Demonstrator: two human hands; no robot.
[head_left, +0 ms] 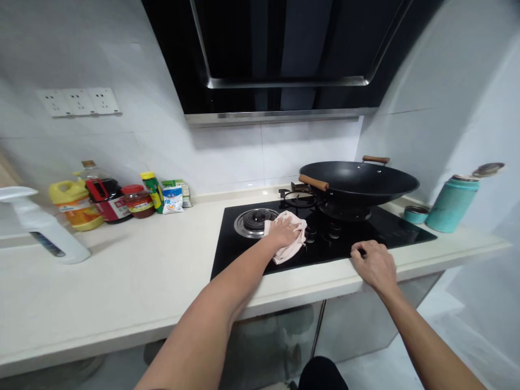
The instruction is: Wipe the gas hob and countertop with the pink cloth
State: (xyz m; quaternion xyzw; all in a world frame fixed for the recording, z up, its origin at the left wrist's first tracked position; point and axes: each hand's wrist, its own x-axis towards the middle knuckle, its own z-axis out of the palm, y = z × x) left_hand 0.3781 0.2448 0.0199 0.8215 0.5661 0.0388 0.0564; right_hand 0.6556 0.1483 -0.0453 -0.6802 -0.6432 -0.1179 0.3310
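Note:
My left hand (284, 232) presses a pale pink cloth (293, 250) onto the black glass cooktop (239, 252), its fingers closed over the fabric. The cloth lies just right of the left burner (255, 221) and close to the control knobs (335, 230). My right hand (376, 262) rests at the front edge of the cooktop and counter, its fingers loosely curled with nothing visible in them. Behind it, a large black wok (357, 181) with wooden handles sits over the right burner. A black pot support (299, 199) lies beside the wok.
At the right stand a turquoise canister (454, 203) and its small round lid-like piece (415, 214). A white spray bottle (52, 233), yellow jug (77, 205), dark bottle (109, 201), red-lidded jar (138, 201) and seasoning packets (173, 200) line the left counter. A range hood (280, 54) hangs above.

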